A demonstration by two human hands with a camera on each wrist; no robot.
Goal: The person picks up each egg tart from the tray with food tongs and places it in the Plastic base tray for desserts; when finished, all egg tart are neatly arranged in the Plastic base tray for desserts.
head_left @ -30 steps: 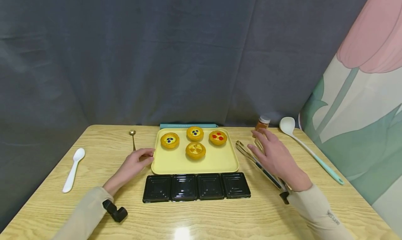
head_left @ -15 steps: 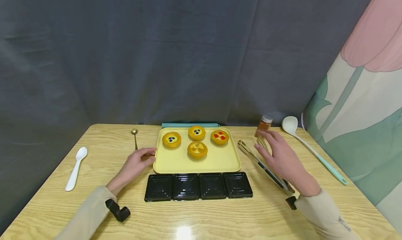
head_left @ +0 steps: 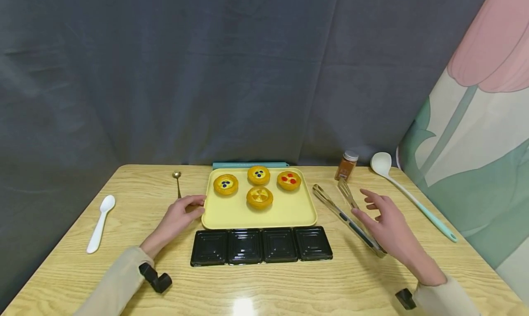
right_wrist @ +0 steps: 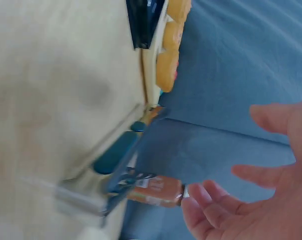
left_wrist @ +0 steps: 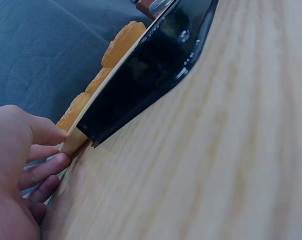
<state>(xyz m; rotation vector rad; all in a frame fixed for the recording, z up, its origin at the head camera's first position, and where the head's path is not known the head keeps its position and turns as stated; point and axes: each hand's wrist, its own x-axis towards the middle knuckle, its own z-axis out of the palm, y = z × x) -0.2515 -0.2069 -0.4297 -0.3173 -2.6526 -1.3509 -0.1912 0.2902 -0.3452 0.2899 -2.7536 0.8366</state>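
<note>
My left hand (head_left: pixel 175 219) is at the left rim of a yellow tray (head_left: pixel 231 217); in the left wrist view its thumb and forefinger pinch the tray's edge (left_wrist: pixel 73 142). Several tarts lie on the tray: two blueberry tarts (head_left: pixel 225 184), one red-topped tart (head_left: pixel 289 181) and one tart with yellow wedges (head_left: pixel 259 198). Over the right side of the table, my right hand (head_left: pixel 390 226) is held with spread, loosely bent fingers and grips nothing. Beneath and beside it lie metal tongs (head_left: pixel 347 218) and a gold whisk-like tool (head_left: pixel 346 191), whose handle the hand hides.
Joined black square trays (head_left: pixel 261 245) lie before the yellow tray. A spice jar (head_left: pixel 346 166) and a long white ladle (head_left: pixel 407 194) are at right. A white spoon (head_left: pixel 99 226) and small gold spoon (head_left: pixel 177 180) lie left. A teal bar (head_left: pixel 250 165) is behind the tray.
My right hand has drawn back toward me and to the right, uncovering the spice jar and more of the whisk-like tool. My left hand has stayed at the tray's rim.
</note>
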